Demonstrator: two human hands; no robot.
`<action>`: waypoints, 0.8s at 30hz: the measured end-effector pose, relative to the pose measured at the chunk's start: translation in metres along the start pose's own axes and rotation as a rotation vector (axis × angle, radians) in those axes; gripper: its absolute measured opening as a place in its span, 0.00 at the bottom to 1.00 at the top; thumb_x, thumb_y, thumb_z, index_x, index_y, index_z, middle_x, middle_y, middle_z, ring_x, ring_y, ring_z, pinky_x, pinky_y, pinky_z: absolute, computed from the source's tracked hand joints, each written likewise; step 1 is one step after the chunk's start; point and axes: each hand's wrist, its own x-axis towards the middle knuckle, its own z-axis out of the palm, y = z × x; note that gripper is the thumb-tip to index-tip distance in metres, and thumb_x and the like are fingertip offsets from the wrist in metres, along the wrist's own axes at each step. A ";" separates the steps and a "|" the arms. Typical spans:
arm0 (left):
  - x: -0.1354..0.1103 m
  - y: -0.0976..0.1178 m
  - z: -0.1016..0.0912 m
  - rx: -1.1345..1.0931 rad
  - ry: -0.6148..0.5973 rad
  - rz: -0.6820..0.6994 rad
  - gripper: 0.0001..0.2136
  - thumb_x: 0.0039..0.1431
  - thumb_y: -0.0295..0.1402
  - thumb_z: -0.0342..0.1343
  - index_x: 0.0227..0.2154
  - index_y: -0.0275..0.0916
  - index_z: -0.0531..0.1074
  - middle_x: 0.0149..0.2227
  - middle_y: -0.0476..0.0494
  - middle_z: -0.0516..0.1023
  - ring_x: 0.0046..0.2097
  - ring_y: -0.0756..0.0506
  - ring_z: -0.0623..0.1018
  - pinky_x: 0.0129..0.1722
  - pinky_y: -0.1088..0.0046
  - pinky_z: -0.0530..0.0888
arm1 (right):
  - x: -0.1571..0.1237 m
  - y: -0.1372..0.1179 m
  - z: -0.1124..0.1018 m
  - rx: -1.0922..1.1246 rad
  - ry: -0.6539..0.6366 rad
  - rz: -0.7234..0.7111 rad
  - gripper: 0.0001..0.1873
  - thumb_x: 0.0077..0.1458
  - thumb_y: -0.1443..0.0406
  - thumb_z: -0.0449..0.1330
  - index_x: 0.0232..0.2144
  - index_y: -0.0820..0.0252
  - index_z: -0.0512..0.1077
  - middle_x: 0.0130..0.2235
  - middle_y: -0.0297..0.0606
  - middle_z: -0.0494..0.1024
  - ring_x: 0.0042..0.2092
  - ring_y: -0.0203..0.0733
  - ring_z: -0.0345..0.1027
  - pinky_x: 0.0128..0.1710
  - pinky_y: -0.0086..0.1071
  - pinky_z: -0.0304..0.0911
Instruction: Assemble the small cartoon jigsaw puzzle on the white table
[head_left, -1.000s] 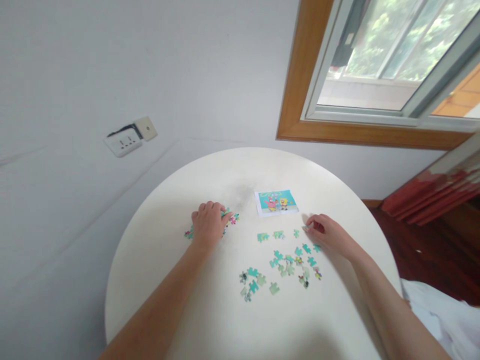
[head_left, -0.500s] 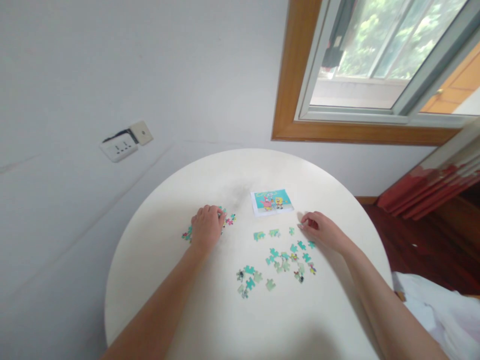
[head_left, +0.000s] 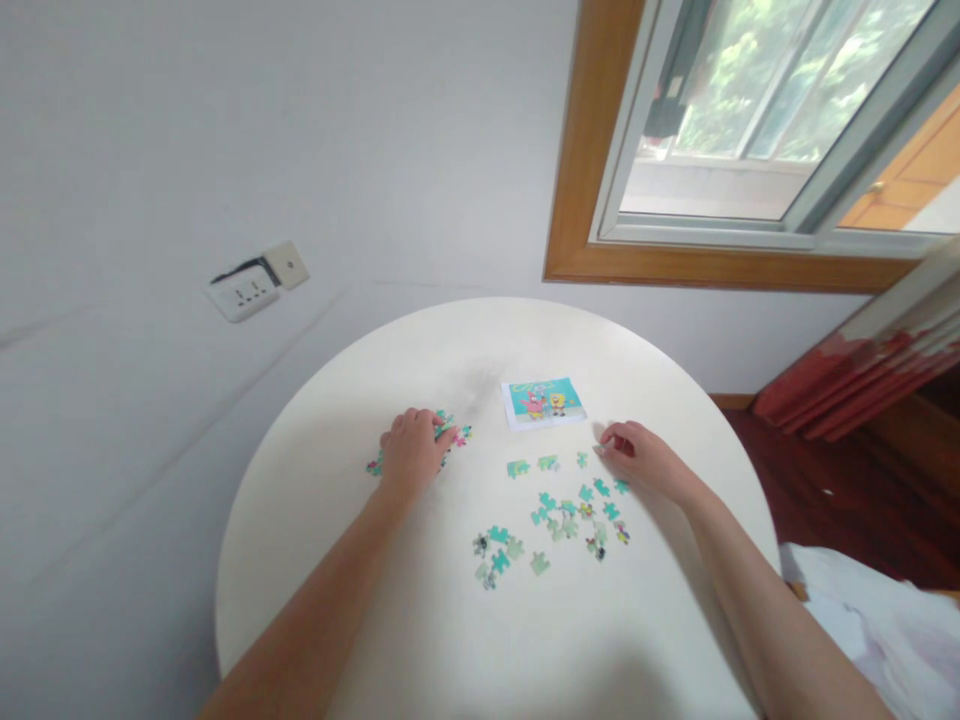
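Note:
My left hand lies over a pile of jigsaw pieces, touching them with its thumb held away from the fingers. Its palm hides part of that pile. On the right, my right hand rests on the table with curled fingers; whatever may be between them is hidden. Just left of it is a single small jigsaw piece, in a row with a joined pair and another joined pair. Behind this row lies a picture card with a pink and a yellow cartoon figure on teal.
Loose jigsaw pieces are scattered nearer me, with a further cluster to their left. The round white table stands against the wall. A wall socket, a window and a red curtain surround it.
My left thumb has spread away from the fingers, over the right side of the pile. My right hand stays about where it was, still curled.

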 end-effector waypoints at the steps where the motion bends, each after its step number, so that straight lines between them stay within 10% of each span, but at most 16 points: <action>1: 0.001 -0.001 0.002 -0.013 0.006 0.006 0.13 0.60 0.43 0.54 0.39 0.39 0.72 0.43 0.40 0.74 0.48 0.37 0.72 0.42 0.62 0.70 | 0.000 0.000 0.000 -0.001 -0.001 0.000 0.13 0.55 0.57 0.55 0.34 0.59 0.73 0.30 0.35 0.71 0.30 0.37 0.63 0.31 0.29 0.58; 10: 0.002 -0.002 -0.007 -0.202 0.054 0.059 0.08 0.59 0.39 0.56 0.34 0.40 0.72 0.35 0.45 0.78 0.42 0.41 0.76 0.41 0.68 0.69 | 0.001 0.005 0.001 0.021 0.014 0.002 0.11 0.55 0.58 0.56 0.35 0.58 0.74 0.31 0.35 0.70 0.30 0.36 0.63 0.31 0.30 0.59; 16: -0.021 0.029 -0.016 -0.562 -0.045 0.272 0.06 0.56 0.37 0.58 0.30 0.40 0.74 0.30 0.48 0.78 0.35 0.46 0.77 0.38 0.71 0.71 | -0.005 -0.034 0.004 0.078 0.389 -0.093 0.12 0.60 0.61 0.53 0.36 0.59 0.74 0.35 0.41 0.72 0.33 0.40 0.65 0.37 0.34 0.62; 24: -0.060 0.070 -0.010 -0.785 -0.175 0.472 0.16 0.53 0.26 0.57 0.46 0.42 0.69 0.38 0.46 0.79 0.38 0.46 0.78 0.43 0.67 0.74 | -0.025 -0.101 0.043 0.189 0.149 -0.346 0.12 0.62 0.63 0.52 0.30 0.58 0.73 0.32 0.39 0.73 0.38 0.42 0.65 0.41 0.36 0.60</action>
